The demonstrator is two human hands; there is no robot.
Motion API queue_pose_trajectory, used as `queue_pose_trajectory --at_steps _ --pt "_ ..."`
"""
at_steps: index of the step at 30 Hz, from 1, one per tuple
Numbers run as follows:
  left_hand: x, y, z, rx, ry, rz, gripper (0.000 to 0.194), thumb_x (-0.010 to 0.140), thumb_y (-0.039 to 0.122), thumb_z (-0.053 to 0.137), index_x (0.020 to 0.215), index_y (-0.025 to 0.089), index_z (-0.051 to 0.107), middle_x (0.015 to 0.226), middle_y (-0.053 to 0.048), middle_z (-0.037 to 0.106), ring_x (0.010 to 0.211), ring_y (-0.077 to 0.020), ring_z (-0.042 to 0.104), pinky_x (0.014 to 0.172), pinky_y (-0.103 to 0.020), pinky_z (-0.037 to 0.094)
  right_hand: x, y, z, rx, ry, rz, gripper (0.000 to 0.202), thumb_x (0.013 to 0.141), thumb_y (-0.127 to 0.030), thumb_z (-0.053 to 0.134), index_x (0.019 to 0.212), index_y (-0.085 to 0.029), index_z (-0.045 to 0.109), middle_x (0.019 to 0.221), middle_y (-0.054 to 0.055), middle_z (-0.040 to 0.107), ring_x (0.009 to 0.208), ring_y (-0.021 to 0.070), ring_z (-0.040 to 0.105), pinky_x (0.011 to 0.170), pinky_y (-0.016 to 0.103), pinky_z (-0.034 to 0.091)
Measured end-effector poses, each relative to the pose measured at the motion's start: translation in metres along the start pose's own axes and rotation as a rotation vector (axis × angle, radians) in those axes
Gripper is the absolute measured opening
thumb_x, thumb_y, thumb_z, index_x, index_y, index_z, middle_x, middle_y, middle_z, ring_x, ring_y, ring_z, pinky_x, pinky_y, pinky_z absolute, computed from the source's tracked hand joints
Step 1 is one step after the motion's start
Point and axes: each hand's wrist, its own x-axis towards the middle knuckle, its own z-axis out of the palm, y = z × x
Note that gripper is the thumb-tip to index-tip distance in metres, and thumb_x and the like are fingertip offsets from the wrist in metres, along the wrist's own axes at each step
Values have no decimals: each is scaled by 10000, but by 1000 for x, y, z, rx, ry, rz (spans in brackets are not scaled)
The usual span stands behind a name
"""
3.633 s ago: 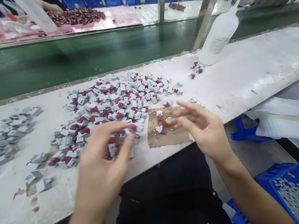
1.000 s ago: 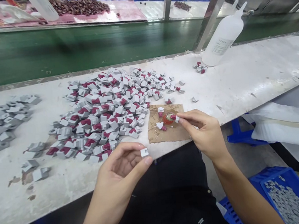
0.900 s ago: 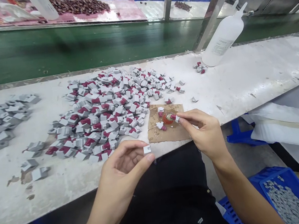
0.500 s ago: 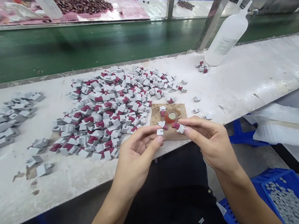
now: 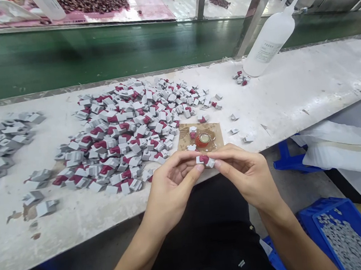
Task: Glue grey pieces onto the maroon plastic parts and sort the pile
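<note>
As the left hand [image 5: 171, 188] pinches one block [image 5: 199, 160], the right hand [image 5: 248, 174] pinches one maroon-tipped piece [image 5: 210, 162].

Held aloft beside the white table's near edge [image 5: 93, 228]: a small light-grey plastic block [image 5: 199, 160], touching, roughly in line, the maroon end of a small grey-and-maroon plastic piece [image 5: 211, 162].

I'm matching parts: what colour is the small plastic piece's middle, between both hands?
The piece's middle is maroon; head view.
</note>
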Motion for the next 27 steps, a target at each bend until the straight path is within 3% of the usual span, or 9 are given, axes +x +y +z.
queue_pose_trajectory --at_steps 7,10,12,15,17,19,21,23,27 --pt "-15 4 -6 83 -21 40 115 949 290 838 1062 308 826 1057 -1 819 993 -160 805 917 -224 681 -3 -4 2 34 -122 5 179 1047 -278 769 1169 -308 896 1071 64 824 1017 222 793 869 344 693" --pt "-17 12 -19 178 -20 46 107 951 336 839 1053 308 826 1050 0 820 973 -170 802 893 -244 681 0 -9 3 -7 -201 -8 187 1053 -295 775 1198 -335 886 1151 51 834 1090 222 798 913 345 691" --pt "-13 22 -35 343 25 95 134 967 392 825 1079 320 829 1085 2 821 992 -179 790 892 -266 670 11 -12 -1 -77 -174 -33 189 1046 -323 784 1210 -328 879 1184 48 838 1124 229 799 957 366 693" --pt "0 41 -68 661 265 254 218 983 448 795 1158 321 824 1183 -1 813 1066 -194 763 918 -307 635 47 -7 -23 -228 39 -104 214 1026 -362 785 1204 -278 869 1162 68 848 1088 253 803 1023 451 689" --pt "12 53 -95 862 509 341 282 975 440 783 1199 274 824 1229 -33 801 1084 -218 750 916 -344 607 85 7 -50 -364 211 -149 266 1013 -349 758 1244 -254 849 1188 89 840 1089 273 795 1044 496 678" --pt "23 60 -120 1030 669 350 346 972 446 762 1222 215 821 1256 -79 788 1095 -244 731 882 -359 569 128 28 -82 -544 354 -174 370 986 -262 691 1338 -237 803 1283 121 804 1159 298 770 1049 513 665" --pt "31 62 -139 1091 730 293 402 978 469 736 1248 179 805 1276 -100 785 1070 -250 717 838 -356 540 170 50 -113 -729 423 -148 534 929 -168 645 1455 -197 734 1446 174 719 1233 319 740 1119 526 623" --pt "37 59 -150 1060 751 181 444 955 477 747 1276 175 796 1244 -90 799 945 -225 707 767 -342 525 205 69 -137 -883 400 -128 633 902 -130 611 1531 -166 673 1579 208 623 1419 352 637 1221 544 545" --pt "39 54 -155 1035 784 50 462 884 437 778 1280 199 812 1146 -71 826 844 -205 683 709 -317 521 248 89 -161 -1045 346 -53 651 901 -185 625 1552 -192 650 1691 182 555 1508 420 499 1266 651 439"
